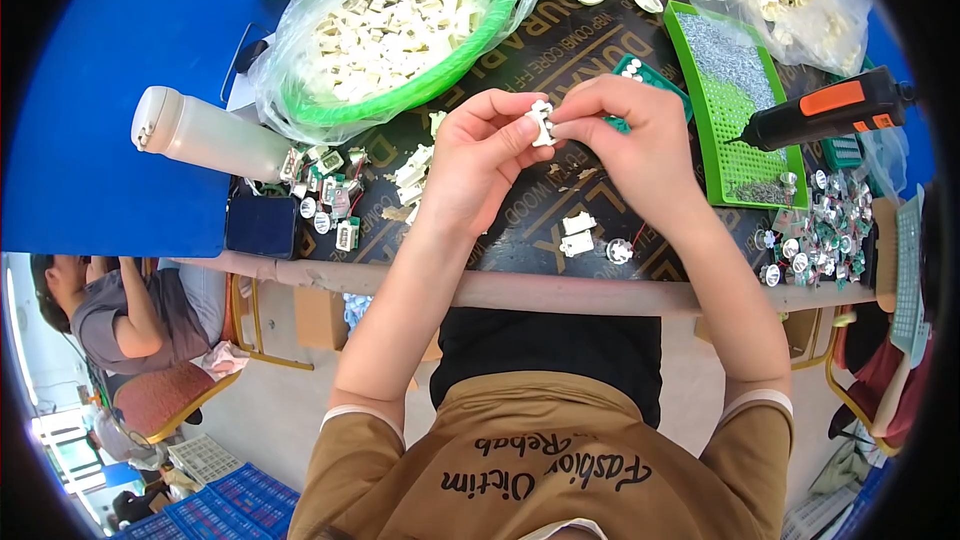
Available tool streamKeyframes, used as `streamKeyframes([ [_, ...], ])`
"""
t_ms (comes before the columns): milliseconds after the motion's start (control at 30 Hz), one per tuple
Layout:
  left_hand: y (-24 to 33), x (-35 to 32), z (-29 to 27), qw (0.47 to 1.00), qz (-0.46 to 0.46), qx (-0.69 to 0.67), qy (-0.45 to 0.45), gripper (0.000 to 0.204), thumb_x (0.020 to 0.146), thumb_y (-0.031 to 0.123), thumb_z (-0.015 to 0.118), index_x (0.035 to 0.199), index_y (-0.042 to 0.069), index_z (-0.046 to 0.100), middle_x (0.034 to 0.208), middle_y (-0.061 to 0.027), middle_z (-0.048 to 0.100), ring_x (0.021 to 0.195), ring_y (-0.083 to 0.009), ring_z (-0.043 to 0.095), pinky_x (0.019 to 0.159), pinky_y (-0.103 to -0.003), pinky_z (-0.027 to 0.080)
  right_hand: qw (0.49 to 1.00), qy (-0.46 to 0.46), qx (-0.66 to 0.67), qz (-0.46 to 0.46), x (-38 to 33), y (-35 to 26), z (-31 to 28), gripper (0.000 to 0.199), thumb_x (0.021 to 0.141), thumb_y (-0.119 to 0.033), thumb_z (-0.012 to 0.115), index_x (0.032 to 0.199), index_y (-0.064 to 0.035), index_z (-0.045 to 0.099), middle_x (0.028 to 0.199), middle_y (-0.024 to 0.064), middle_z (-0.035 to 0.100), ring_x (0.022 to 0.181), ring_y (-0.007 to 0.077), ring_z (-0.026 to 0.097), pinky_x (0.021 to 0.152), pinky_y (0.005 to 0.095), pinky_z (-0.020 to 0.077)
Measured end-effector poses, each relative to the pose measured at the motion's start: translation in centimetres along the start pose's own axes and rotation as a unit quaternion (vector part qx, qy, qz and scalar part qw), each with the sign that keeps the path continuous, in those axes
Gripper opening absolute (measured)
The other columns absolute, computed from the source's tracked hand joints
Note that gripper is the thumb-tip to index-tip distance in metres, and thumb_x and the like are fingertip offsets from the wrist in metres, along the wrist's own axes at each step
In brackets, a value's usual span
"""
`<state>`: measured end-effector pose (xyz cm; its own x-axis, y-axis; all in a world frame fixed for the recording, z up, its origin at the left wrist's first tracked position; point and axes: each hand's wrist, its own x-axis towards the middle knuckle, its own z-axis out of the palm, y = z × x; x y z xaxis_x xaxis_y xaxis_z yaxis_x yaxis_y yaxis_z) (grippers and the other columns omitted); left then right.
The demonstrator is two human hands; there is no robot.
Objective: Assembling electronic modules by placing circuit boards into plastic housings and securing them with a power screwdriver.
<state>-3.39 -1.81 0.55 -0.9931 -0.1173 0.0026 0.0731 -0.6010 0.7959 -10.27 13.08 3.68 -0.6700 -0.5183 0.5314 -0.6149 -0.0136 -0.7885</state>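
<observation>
White moulded plastic piece (541,124) is held left of the green perforated tray (724,128) | grip: pinched by left hand (476,156), apparently also by right hand (632,137), contact partly hidden | risk: piece could be dropped or skewed if uneven finger pressure is applied

Held part (541,124): off-white plastic, smooth, looks satin. Far-left basket (497,20): glossy green plastic, lined with thin, shiny clear film (272,105). Tabletop (515,235): dark, smooth, slight sheen. Left bottle (215,135): frosted, translucent, plastic by the look. Flat slab (262,227) near it: glossy black. Right tray (722,128): green perforated plastic; small grey bits (730,55) in it look metallic. Driver (815,110): black plastic, mostly matt. Shirt (400,470): brown matt cloth.
</observation>
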Motion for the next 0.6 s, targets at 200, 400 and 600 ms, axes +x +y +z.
streamKeyframes([
  [200,0.1,-0.2,1.0,0.989,0.086,0.119,-0.005,0.018,0.079,-0.006,0.057,0.095,-0.002,0.062,0.088,-0.0084,0.062,0.077,-0.0136,0.06,0.066,-0.026,0.053,0.895,-0.12,0.328,0.276,0.2,2.2,-0.9,0.016,0.07,0.003,0.065,0.085,0.0017,0.061,0.087,0.0071,0.062,0.079,0.013,0.059,0.071,0.0234,0.048],
  [400,0.0,-0.1,1.0,0.983,0.099,0.152,-0.018,0.018,0.077,-0.008,0.056,0.092,-0.002,0.063,0.085,-0.0076,0.061,0.076,-0.0136,0.06,0.065,-0.025,0.053,0.855,-0.132,0.389,0.317,0.1,1.8,-0.7,0.023,0.074,0.004,0.061,0.096,0.0021,0.058,0.084,0.0076,0.062,0.081,0.0137,0.06,0.072,0.024,0.0488],
  [600,0.2,-0.2,1.1,0.987,0.096,0.131,-0.017,0.017,0.077,-0.008,0.056,0.092,-0.002,0.064,0.084,-0.0077,0.062,0.074,-0.0135,0.06,0.064,-0.025,0.053,0.867,-0.131,0.384,0.289,-0.2,2.1,-0.5,0.02,0.075,0.003,0.06,0.095,0.0024,0.058,0.085,0.0079,0.063,0.077,0.0125,0.06,0.07,0.0236,0.0483],
])
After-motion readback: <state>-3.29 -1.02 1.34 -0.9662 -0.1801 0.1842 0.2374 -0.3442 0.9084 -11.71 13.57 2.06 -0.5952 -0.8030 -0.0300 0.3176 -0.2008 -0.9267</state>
